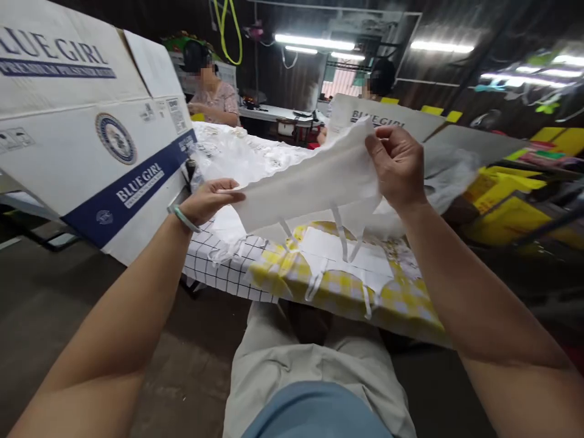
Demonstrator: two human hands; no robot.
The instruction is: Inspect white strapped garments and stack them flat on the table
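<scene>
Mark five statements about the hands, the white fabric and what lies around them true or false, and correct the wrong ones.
1. The left hand and the right hand both hold the white fabric. True.
2. A band circles the right wrist. False: the pale green band is on the left wrist.
3. A strapped white piece lies on the yellow checked cloth. True.
4. The white fabric lies flat on the table. False: it is held up above it.
5. The printed cardboard at the left reads "BLUE GIRL". True.
</scene>
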